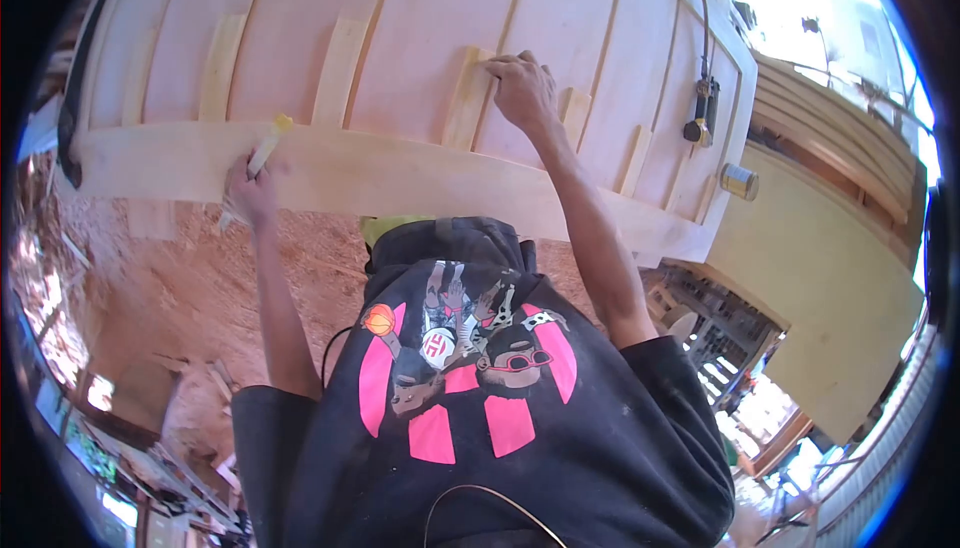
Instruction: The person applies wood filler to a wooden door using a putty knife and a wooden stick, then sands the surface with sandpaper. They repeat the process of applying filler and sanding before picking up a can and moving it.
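Observation:
My left hand (250,188) is closed around a thin pale tool with a yellow end (268,146), held against the long curved wooden plank (400,173) at its lower edge. My right hand (522,88) reaches further out and presses its fingers on a short wooden slat (465,103) lying on the big pale wooden panel (430,18). Several similar slats (338,73) stand in a row along the panel, just above the plank. My black printed shirt (480,378) fills the lower middle.
A black corded tool (700,113) lies on the panel's right side, and a small metal can (739,181) sits near its right edge. Reddish sawdust (170,288) covers the floor at left. Yellowish boards (830,278) and stacked timber stand at right.

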A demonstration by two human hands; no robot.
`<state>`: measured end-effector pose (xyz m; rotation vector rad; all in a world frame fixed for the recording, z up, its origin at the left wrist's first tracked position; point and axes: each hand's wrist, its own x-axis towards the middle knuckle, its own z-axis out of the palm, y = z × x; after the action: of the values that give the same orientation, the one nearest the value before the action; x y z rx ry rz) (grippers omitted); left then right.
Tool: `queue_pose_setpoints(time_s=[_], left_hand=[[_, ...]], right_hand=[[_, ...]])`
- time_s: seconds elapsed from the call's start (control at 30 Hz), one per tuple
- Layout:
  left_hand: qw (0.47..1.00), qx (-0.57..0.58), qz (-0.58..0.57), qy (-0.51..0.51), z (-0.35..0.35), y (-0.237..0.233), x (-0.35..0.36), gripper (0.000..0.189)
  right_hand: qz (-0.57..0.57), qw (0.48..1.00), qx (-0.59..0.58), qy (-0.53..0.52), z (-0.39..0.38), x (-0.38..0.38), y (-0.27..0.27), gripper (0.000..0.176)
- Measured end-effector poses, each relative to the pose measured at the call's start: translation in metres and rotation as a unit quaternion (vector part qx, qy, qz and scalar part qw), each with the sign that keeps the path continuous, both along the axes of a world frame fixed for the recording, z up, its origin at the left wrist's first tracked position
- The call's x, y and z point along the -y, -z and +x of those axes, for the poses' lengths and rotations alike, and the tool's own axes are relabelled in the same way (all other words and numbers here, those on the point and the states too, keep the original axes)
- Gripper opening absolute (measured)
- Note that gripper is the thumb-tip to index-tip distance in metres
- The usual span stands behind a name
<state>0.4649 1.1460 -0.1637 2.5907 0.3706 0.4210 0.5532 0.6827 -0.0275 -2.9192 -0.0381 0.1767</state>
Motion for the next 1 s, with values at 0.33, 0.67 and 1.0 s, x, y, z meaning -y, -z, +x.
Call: queue_pose_setpoints(time_s=[0.33, 0.67, 1.0], left_hand=[[0.933, -0.122, -0.308, 0.14, 0.021, -0.073, 0.045, 0.019], [0.73, -0.421, -0.452, 0.292, -0.006, -0.186, 0.296, 0.025], [0.624, -0.493, -0.526, 0.301, -0.067, -0.277, 0.375, 0.019]], right_hand=[[0.527, 0.819, -0.056, 0.22, -0.107, -0.003, -0.014, 0.031], [0.29, 0.822, 0.407, 0.273, -0.208, -0.007, -0.072, 0.039], [0.133, 0.892, 0.362, 0.237, -0.295, 0.018, -0.059, 0.063]])
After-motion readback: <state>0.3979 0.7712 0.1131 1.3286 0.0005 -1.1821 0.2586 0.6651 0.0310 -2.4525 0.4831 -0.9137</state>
